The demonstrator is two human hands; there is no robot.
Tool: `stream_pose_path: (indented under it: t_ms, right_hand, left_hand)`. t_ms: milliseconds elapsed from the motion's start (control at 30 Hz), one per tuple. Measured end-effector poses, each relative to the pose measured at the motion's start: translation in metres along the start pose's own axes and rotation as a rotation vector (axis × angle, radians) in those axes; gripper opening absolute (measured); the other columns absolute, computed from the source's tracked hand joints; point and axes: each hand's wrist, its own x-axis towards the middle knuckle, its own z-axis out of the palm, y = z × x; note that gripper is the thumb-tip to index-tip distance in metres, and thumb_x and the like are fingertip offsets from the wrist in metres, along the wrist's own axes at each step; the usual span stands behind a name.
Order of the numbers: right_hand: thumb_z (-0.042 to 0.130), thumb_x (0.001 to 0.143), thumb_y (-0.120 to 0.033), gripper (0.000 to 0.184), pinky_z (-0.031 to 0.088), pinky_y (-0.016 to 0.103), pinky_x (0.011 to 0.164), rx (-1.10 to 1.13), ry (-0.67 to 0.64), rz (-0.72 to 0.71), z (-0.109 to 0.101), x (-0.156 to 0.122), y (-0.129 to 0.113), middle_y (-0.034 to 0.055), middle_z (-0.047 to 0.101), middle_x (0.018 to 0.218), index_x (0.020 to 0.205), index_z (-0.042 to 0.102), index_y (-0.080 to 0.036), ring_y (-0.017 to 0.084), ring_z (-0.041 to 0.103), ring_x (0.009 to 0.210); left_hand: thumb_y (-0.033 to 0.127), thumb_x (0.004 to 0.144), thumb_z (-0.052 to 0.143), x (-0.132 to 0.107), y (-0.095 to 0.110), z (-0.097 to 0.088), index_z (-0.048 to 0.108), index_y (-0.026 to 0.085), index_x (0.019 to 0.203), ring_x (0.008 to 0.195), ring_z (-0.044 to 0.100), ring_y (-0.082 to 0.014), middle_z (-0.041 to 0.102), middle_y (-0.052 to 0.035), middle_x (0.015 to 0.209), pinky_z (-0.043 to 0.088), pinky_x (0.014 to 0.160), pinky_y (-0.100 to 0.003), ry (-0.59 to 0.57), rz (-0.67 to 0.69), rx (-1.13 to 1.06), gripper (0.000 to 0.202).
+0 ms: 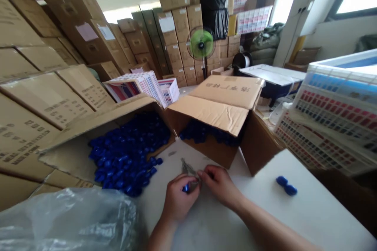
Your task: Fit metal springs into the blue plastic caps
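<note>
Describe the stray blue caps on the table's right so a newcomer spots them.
Start at the white table, right of the open carton. Two blue caps lie alone there, apart from the blue heap at left and the cap in the left hand.

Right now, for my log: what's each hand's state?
Left hand: closed on a small blue cap.
Right hand: pinching a thin grey piece, unclear what.
</note>
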Motion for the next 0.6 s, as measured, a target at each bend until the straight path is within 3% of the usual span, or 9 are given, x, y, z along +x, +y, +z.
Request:
stream_pose_path:
  t_ms: [133,367,500,600]
  right_hand:
    - [0.051,0.087,-0.052,0.047,0.027,0.007,0.060,0.161,-0.063,0.049,-0.007,0.003,-0.006,0.0020,0.051,0.076,0.082,0.058,-0.006,-0.001,0.038,0.068]
    - [0.053,0.087,-0.040,0.033,0.028,0.006,0.066,0.182,-0.033,0.026,-0.012,0.005,-0.006,0.0015,0.058,0.087,0.095,0.065,-0.011,0.000,0.045,0.076]
    - [0.050,0.085,-0.058,0.052,0.024,0.009,0.060,0.263,-0.053,0.174,-0.009,0.008,0.001,0.0016,0.053,0.077,0.091,0.062,-0.007,-0.001,0.038,0.065]
    - [0.047,0.082,-0.068,0.063,0.022,0.009,0.059,0.283,-0.004,0.161,-0.007,0.010,0.004,0.0016,0.049,0.072,0.088,0.060,-0.006,-0.001,0.035,0.063]
  left_hand:
    - [0.031,0.075,0.068,0.003,0.000,0.002,0.076,0.020,0.083,0.069,0.062,-0.0136,0.069,-0.0058,0.076,0.047,0.068,-0.023,0.075,0.049,0.138,0.016]
    - [0.029,0.082,0.059,0.027,0.018,-0.019,0.076,0.023,0.090,0.073,0.063,-0.0136,0.070,-0.0044,0.080,0.045,0.067,-0.022,-0.309,0.082,0.316,0.019]
    - [0.027,0.079,0.063,0.040,0.032,-0.023,0.076,0.025,0.085,0.075,0.064,-0.0145,0.071,-0.0029,0.082,0.044,0.071,-0.023,-0.312,0.137,0.420,0.014]
    - [0.023,0.077,0.065,0.041,0.038,-0.020,0.074,0.024,0.083,0.075,0.063,-0.0144,0.070,-0.0020,0.082,0.043,0.070,-0.024,-0.287,0.137,0.502,0.011]
